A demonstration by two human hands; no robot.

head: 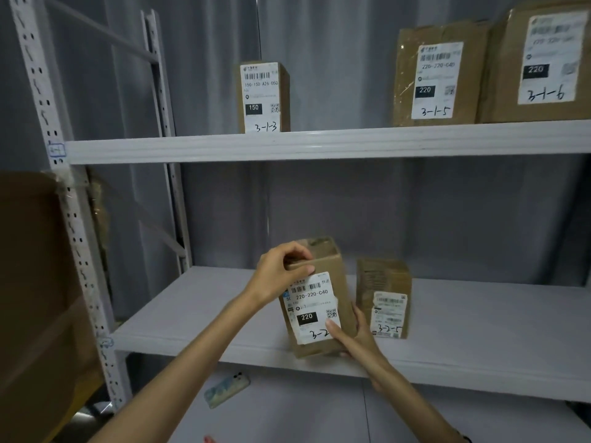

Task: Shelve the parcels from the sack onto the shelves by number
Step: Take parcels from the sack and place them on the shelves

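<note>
Placement of a numbered parcel on the middle shelf. The parcel point(316, 298), a brown carton with its white label turned toward the viewer, stands near the front edge of the middle shelf point(198, 318), leaning slightly with its top tipped back. The left hand point(281, 270) grips its upper left corner, fingers curled over the top edge and thumb on the front face; the right hand point(355, 334) holds the lower right corner, thumb pressed on the label and fingers wrapped behind. A hold at opposite corners probably serves to square the carton and keep the label facing out. The handwritten number begins "3-2" (its last digit lies under the right thumb and cannot be read).

Just beside it to the right, apart by a narrow gap, stands a smaller carton marked 3-2-5 point(385, 298). That neighbour limits any shift rightward; the shelf to the left lies open. On the upper shelf point(319, 145) stand cartons marked 3-1-3 point(263, 97), 3-1-5 point(438, 76) and 3-1-6 point(543, 59), so the middle figure apparently names the shelf level. A large brown box point(35, 282) fills the left foreground outside the perforated upright point(41, 100), and a phone in a patterned case point(227, 390) lies on the level below. The sack is not in view.
</note>
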